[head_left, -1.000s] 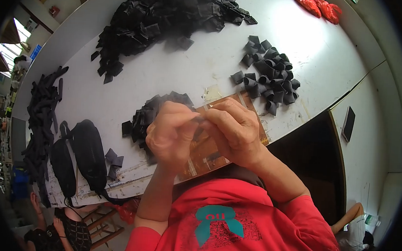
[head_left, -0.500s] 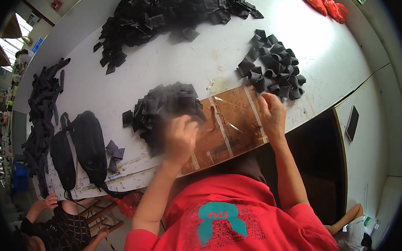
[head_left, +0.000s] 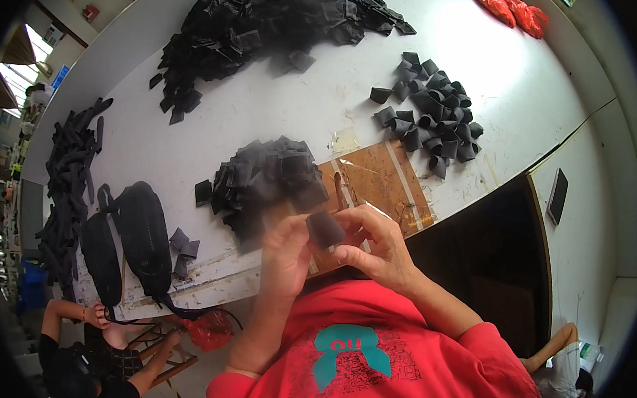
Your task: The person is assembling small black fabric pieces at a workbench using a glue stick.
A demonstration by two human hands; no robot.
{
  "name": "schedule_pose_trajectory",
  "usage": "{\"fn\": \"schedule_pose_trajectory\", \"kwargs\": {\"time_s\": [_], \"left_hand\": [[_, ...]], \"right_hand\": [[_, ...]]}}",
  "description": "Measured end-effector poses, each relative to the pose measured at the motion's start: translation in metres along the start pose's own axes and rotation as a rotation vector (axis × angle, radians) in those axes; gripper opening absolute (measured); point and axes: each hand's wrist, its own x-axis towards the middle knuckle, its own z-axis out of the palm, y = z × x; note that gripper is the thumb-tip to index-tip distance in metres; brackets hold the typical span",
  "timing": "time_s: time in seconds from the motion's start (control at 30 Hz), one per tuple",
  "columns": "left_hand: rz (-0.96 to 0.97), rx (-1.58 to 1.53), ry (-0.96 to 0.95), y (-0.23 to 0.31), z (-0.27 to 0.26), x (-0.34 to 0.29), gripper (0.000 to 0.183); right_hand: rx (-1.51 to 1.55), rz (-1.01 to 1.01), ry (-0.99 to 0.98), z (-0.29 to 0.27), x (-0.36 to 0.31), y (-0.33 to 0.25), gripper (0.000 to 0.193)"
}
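Over the brown board (head_left: pixel 378 181) at the desk (head_left: pixel 280 116) edge, both hands pinch one black piece (head_left: pixel 325 229): left hand (head_left: pixel 286 252) curled on its left side, right hand (head_left: pixel 374 246) on its right. Just left of the board lies a black pile (head_left: pixel 265 177); far beyond it, red bags (head_left: pixel 509 8).

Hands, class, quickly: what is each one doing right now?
Left hand: blurred, fingers closed on the small black fabric piece.
Right hand: pinching the same black fabric piece.

Big white table (head_left: pixel 279 124), bright windows (head_left: pixel 12 82) left
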Motion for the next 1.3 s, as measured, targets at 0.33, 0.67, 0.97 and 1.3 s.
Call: {"fn": "schedule_pose_trajectory", "kwargs": {"time_s": [0.33, 0.67, 0.97, 1.3], "left_hand": [[0.022, 0.22, 0.073, 0.006, 0.005, -0.006, 0.019], [-0.037, 0.231, 0.055, 0.009, -0.001, -0.005, 0.015], [0.635, 0.867, -0.107, 0.049, 0.047, 0.031, 0.028], [0.502, 0.678, -0.283, 0.061, 0.051, 0.051, 0.014]], "right_hand": [[-0.16, -0.253, 0.313, -0.026, 0.023, -0.056, 0.017], [-0.437, -0.38, 0.241, -0.037, 0.052, -0.089, 0.023], [-0.62, -0.494, 0.268, -0.02, 0.049, -0.068, 0.024], [-0.602, -0.51, 0.281, -0.017, 0.049, -0.063, 0.026]]}}
